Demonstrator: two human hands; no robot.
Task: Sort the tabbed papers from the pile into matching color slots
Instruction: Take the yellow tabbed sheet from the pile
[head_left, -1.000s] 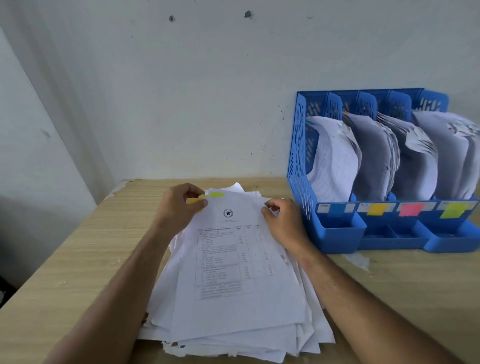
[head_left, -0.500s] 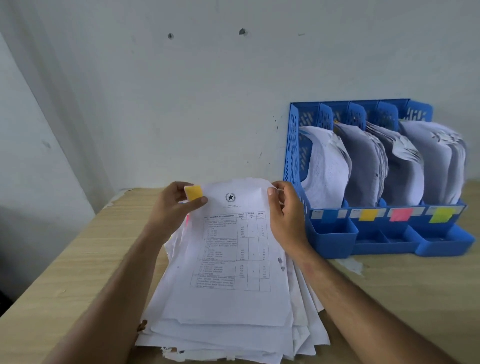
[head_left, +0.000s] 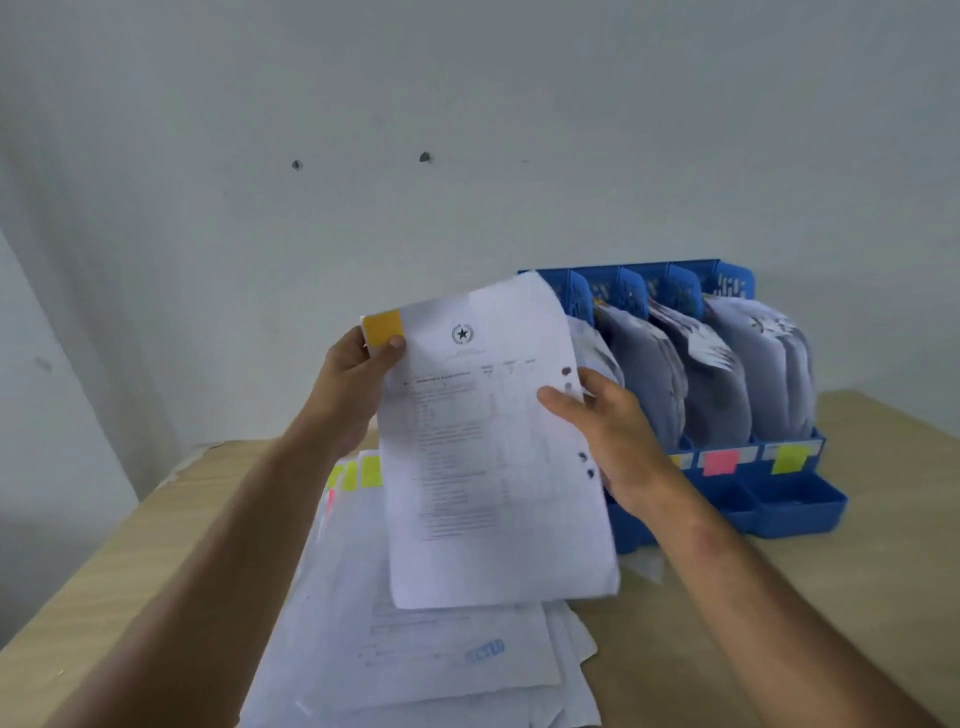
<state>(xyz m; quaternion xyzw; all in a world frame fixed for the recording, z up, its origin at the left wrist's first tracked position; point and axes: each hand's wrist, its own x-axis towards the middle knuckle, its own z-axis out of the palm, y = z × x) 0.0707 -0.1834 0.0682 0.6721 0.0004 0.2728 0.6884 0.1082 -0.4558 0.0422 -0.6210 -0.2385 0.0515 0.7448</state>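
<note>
Head view: both hands (head_left: 348, 384) (head_left: 608, 431) pinch a sheet (head_left: 488, 447); blue rack (head_left: 789, 506) slots hold papers (head_left: 727, 384).

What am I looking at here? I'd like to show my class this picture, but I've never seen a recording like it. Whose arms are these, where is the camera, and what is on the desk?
No machine here: the camera sits on a person's head and looks forward and down, so both arms reaching in from the bottom are that person's own.

The left hand pinches the top corner of a printed sheet, right by its orange tab. The right hand grips the sheet's other edge. The sheet is lifted clear of the paper pile lying on the wooden table. Yellow-green and pink tabs stick out of the pile's far edge.

To the right stands a blue file rack, its slots stuffed with papers. Coloured labels mark the fronts: a pink label and a yellow-green label are plain; the others are hidden behind the right arm.
</note>
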